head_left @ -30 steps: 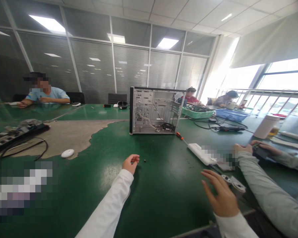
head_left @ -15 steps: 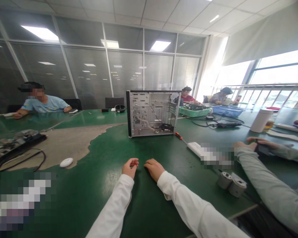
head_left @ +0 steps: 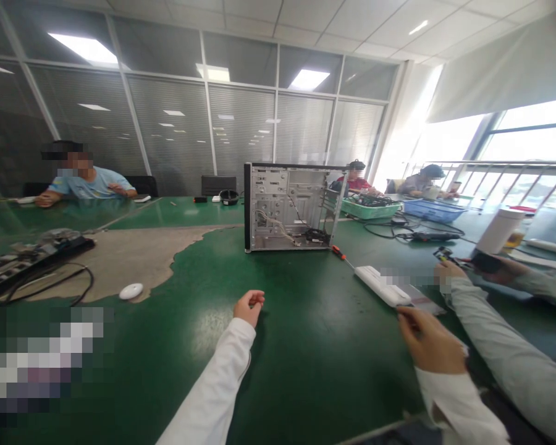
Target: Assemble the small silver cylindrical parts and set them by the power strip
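The green table (head_left: 306,358) stretched wide, and well beyond the hands the open computer case (head_left: 291,207) stood upright on it. That case looked like stiff sheet metal, bulky and probably sharp at its cut edges, so it was best gripped by the outer frame with both hands. Nearer, a long white strip (head_left: 380,285) lay flat, likely light, rigid plastic that could be lifted at its middle. An orange-handled screwdriver (head_left: 339,251) lay just beside the case's corner. The right hand (head_left: 433,345) hovered loosely uncurled near the strip's near end, grasping nothing. The left hand (head_left: 249,306) rested with fingertips pinched to the thumb; whether something tiny sat between them could not be told.
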Demonstrator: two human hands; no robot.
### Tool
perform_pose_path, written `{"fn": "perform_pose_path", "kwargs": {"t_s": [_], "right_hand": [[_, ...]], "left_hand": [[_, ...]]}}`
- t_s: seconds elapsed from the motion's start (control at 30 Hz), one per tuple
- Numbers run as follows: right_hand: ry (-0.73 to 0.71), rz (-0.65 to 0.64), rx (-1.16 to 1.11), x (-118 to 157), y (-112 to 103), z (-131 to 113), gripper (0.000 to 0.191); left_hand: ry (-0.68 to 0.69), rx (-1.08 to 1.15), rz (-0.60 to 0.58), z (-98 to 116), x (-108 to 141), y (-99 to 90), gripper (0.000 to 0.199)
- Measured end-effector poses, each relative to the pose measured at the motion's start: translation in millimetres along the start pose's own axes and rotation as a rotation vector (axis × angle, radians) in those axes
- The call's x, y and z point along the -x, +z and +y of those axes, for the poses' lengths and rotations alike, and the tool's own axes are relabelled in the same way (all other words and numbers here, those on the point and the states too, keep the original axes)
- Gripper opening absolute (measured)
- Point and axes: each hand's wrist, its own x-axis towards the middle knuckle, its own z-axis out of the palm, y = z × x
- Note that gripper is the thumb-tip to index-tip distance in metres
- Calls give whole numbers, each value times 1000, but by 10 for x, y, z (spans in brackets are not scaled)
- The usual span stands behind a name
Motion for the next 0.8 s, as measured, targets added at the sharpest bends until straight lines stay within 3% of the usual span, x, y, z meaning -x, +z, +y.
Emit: {"fn": "perform_pose_path", "kwargs": {"t_s": [0.07,0.13,0.23,0.37,0.53,0.8], "right_hand": [[130,-22,175,-3,-125,428,26],[166,-129,259,24,-168,758,27],[153,-291,240,88,-115,1030,27],[115,-325,211,135,-24,1088,27],[190,-340,231,130,-86,1025,29],[243,-255,219,170,-153,973,25]], "left_hand": [[-3,-6,-3,6,2,0,28],[-3,-3,-29,9,1,0,27],[-10,1,-9,14,3,-3,27],[-29,36,-30,41,24,-20,26],[-55,39,-26,78,50,-39,26],[-63,43,-35,92,56,-37,26]]}}
